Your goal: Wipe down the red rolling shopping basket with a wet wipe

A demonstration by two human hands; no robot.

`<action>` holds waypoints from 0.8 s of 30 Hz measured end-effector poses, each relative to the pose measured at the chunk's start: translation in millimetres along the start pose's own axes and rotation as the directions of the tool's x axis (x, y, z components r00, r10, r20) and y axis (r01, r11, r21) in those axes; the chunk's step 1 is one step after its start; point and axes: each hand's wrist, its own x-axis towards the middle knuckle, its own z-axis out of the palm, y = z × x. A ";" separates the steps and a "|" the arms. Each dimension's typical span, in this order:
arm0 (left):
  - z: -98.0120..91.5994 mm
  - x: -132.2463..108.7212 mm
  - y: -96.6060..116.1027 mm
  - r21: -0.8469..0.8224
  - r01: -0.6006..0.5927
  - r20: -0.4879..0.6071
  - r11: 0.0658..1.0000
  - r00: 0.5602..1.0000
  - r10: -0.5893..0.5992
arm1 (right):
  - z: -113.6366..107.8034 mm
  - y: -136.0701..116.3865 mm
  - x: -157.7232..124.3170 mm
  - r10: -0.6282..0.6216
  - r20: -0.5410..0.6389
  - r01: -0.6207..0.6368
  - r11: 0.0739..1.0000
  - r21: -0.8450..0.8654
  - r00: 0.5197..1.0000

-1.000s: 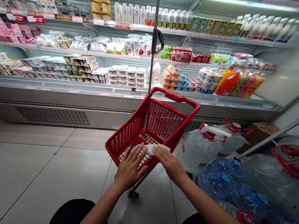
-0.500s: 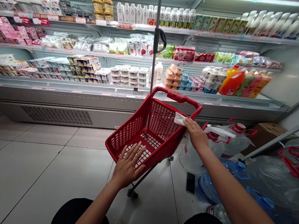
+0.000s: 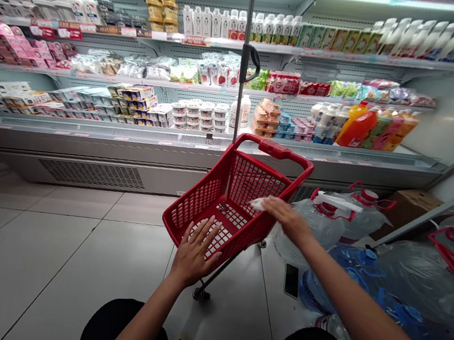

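Observation:
A red plastic shopping cart [image 3: 246,183] with a lattice basket stands on the tiled floor in front of me. My left hand [image 3: 197,249] lies with its fingers spread on the near edge of the basket and holds nothing. On the right-hand rim, my right hand [image 3: 286,217] presses a small white tissue [image 3: 258,203], which pokes out past its fingertips over the inside of the basket. The fingers of that hand are together, and most of the tissue is hidden beneath them.
Behind the cart runs a refrigerated display case [image 3: 92,166] stocked with dairy and drinks. Large water jugs [image 3: 317,226] crowd the right side, near a cardboard box [image 3: 415,201]. A phone [image 3: 291,280] lies on the floor. A metal door edge [image 3: 237,108] rises behind the cart.
My right hand has slid the tissue along the right rim, toward me and down from near the handle. My left hand stays on the near edge. The view has shifted slightly.

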 end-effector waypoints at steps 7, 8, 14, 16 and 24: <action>0.1 1.9 4.8 -0.004 0.023 -0.018 1.000 1.000 -0.023 | -1.9 39.6 1.6 0.315 -0.178 -0.325 0.945 -0.031 0.932; 0.8 2.6 5.5 -0.006 0.035 -0.020 0.999 0.999 -0.035 | 6.1 21.8 1.0 0.341 -0.213 -0.349 0.937 -0.003 0.916; 6.5 7.6 9.4 -0.026 0.092 -0.032 0.995 0.995 -0.093 | 46.8 -130.4 -9.6 0.197 -0.133 -0.182 0.977 0.114 0.971; 7.6 8.4 10.4 -0.028 0.100 -0.035 0.995 0.994 -0.101 | 48.1 -157.0 -13.8 0.075 -0.076 -0.064 0.988 0.139 0.994; 9.2 7.0 18.3 -0.025 0.100 -0.053 0.995 0.993 -0.101 | 10.9 -29.5 -17.4 0.004 -0.037 -0.003 1.000 0.027 0.999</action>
